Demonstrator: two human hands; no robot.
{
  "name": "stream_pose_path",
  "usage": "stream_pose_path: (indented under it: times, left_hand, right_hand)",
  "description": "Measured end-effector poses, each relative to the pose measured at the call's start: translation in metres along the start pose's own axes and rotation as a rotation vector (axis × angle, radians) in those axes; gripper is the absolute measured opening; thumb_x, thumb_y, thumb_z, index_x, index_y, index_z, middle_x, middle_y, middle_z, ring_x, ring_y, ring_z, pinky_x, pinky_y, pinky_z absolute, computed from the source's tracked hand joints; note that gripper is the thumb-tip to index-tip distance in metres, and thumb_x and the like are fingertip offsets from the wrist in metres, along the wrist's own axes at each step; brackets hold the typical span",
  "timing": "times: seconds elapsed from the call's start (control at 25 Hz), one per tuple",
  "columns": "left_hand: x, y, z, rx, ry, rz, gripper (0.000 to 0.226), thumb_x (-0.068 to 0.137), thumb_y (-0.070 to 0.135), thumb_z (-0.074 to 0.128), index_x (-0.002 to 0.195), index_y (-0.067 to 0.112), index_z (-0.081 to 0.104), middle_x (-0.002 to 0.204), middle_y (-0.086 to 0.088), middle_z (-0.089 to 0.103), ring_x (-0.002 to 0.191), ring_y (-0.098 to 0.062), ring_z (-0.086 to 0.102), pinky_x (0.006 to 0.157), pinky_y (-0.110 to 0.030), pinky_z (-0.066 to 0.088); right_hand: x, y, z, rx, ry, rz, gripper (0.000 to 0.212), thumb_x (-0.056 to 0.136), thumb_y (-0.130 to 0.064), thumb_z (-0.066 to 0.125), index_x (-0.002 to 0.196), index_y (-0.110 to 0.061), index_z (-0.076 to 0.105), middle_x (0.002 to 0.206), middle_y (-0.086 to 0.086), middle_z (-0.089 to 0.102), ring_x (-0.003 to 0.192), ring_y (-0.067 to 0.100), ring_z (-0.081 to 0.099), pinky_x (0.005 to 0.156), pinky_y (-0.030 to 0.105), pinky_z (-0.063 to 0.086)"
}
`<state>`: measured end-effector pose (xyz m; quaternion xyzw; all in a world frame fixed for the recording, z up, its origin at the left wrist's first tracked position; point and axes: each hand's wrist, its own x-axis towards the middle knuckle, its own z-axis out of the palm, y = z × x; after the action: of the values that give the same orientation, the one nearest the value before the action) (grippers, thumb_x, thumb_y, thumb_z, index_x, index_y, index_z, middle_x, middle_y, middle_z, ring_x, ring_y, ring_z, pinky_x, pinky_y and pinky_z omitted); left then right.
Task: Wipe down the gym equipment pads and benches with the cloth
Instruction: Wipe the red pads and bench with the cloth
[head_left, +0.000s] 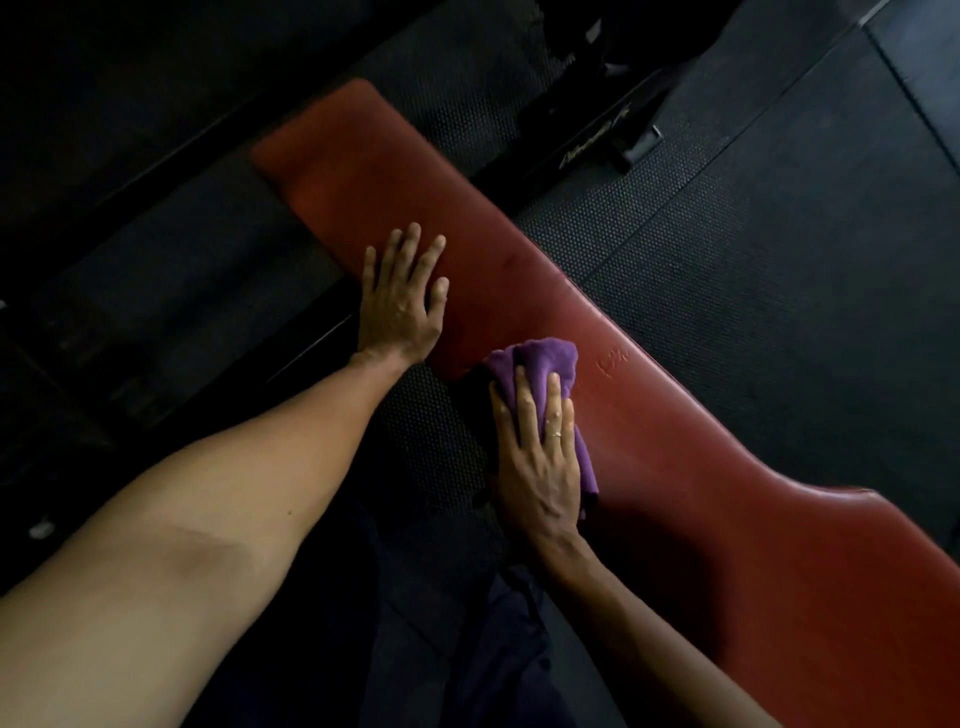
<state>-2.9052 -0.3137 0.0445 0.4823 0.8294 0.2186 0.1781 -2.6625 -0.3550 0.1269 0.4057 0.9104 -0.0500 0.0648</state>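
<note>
A long red padded bench runs diagonally from upper left to lower right. My left hand lies flat on its near edge with the fingers spread and straight. A bunched purple cloth sits on the pad's near edge, just right of that hand. My right hand presses down on the cloth with straight fingers; a ring shows on one finger. Part of the cloth is hidden under that hand.
Black textured rubber floor mats surround the bench. A dark metal machine frame with a bracket stands beyond the bench at the upper right. More dark frame bars lie to the left. My dark trousers show below.
</note>
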Motion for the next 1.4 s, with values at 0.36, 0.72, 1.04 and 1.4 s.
stream_pose_path:
  times: [0.36, 0.72, 1.04, 1.4]
  left_hand:
    - [0.0, -0.005, 0.003, -0.004, 0.017, 0.019, 0.054, 0.106, 0.041, 0.028, 0.157, 0.025, 0.035, 0.166, -0.007, 0.026, 0.155, -0.027, 0.017, 0.125, -0.049, 0.005]
    - [0.001, -0.001, 0.001, -0.018, 0.026, -0.005, 0.056, 0.103, 0.042, 0.028, 0.156, 0.025, 0.038, 0.166, -0.007, 0.027, 0.154, -0.027, 0.019, 0.125, -0.05, 0.004]
    - [0.0, -0.004, 0.002, -0.02, 0.018, 0.019, 0.054, 0.105, 0.037, 0.028, 0.157, 0.025, 0.035, 0.167, -0.007, 0.024, 0.155, -0.027, 0.015, 0.125, -0.049, 0.004]
    - [0.004, -0.006, -0.014, -0.041, -0.07, -0.039, 0.056, 0.103, 0.045, 0.03, 0.157, 0.028, 0.034, 0.168, -0.007, 0.02, 0.156, -0.025, 0.012, 0.126, -0.047, 0.002]
  right_hand:
    - [0.15, 0.008, -0.01, 0.113, -0.123, 0.013, 0.059, 0.104, -0.047, 0.04, 0.156, -0.019, 0.041, 0.168, 0.01, 0.024, 0.156, 0.039, 0.013, 0.127, 0.05, 0.011]
    - [0.053, -0.01, -0.018, 0.143, -0.079, 0.128, 0.061, 0.101, -0.042, 0.044, 0.156, -0.015, 0.038, 0.168, 0.012, 0.023, 0.157, 0.04, 0.007, 0.127, 0.053, 0.009]
    - [0.158, 0.026, -0.018, 0.059, -0.2, -0.088, 0.059, 0.104, -0.049, 0.037, 0.156, -0.022, 0.04, 0.169, 0.006, 0.021, 0.157, 0.033, 0.009, 0.127, 0.05, 0.012]
    - [0.105, 0.02, -0.025, 0.116, -0.165, 0.077, 0.065, 0.1, -0.049, 0.038, 0.158, -0.022, 0.035, 0.17, 0.006, 0.019, 0.158, 0.034, 0.0, 0.128, 0.052, 0.008]
